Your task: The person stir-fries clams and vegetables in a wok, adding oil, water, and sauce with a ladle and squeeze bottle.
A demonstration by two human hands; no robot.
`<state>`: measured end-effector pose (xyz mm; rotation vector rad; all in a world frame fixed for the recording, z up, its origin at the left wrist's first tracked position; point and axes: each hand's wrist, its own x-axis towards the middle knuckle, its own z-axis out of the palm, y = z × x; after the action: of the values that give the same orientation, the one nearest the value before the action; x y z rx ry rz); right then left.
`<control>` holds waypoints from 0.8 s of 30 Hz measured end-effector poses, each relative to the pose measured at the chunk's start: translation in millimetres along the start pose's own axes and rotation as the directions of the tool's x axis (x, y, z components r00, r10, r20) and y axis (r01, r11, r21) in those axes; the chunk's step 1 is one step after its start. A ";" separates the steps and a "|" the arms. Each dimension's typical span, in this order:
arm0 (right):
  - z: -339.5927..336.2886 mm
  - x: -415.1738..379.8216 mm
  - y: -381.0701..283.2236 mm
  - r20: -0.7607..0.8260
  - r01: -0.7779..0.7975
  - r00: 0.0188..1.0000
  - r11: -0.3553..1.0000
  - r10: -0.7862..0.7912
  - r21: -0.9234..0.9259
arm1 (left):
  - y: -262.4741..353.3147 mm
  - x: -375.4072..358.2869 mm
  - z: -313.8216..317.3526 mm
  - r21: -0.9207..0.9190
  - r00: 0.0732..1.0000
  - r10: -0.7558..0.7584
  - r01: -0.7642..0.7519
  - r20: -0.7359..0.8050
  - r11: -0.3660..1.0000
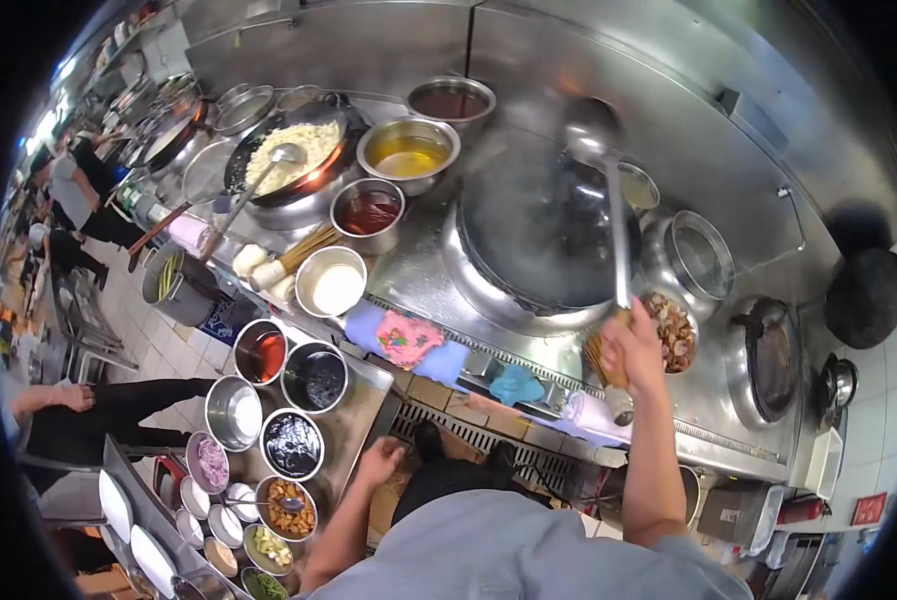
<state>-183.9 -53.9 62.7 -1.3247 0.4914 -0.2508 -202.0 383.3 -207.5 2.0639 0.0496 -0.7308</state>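
Observation:
My right hand (631,350) is wrapped around the wooden grip of a long metal ladle (620,230). The ladle's bowl is raised over the far right side of a large steaming wok (528,240), whose contents are hidden by vapour. Just beyond my right hand is a bowl of browned chunks (680,335), perhaps meat. My left hand (381,461) hangs low by my waist, loosely curled with nothing visible in it. Nearest to it is the side counter with pots of dark sauce (292,445) and a bowl of diced brown food (286,508).
Left of the wok stand a pan of pale yellow food (293,158), a bowl of yellow oil (408,157) and a pot of white powder (331,283). Folded cloths (408,338) line the stove's front edge. Another wok (765,360) is at right. Other people (78,185) stand at left.

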 end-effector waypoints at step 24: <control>187.6 175.1 3.2 0.587 -0.624 0.780 0.345 0.218 0.701 | -21.6 20.1 -0.3 0.090 0.962 0.035 -0.062 0.270 0.994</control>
<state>58.3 30.5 54.9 -0.1289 0.2628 0.2318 -191.9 391.2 -234.0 2.0324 -0.1933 -0.9929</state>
